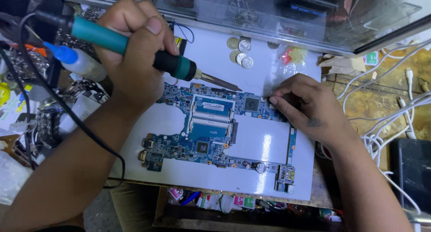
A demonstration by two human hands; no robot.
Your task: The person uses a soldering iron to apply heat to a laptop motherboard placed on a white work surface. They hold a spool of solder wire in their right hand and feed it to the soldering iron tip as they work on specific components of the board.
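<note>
Head view, read left to right. My left hand [134, 48] is wrapped tight around the teal-and-black soldering iron [134, 50], all fingers curled round the grip and the thumb on top. The iron's long axis runs from about 10 o'clock at the cord end to 4 o'clock at the tip [235, 88], so it points down-right. The tip hovers just above the upper edge of the blue circuit board [211, 128], which lies flat on a white sheet [265, 146] with its long axis near 9-to-3. From the tip, my right hand [310, 108] lies at 3 o'clock, close by. Its fingertips [274, 100] press on the board's upper right edge, flattened rather than pinched; I cannot tell whether they grip anything. Coins [240, 50] lie at 12 o'clock from the tip.
</note>
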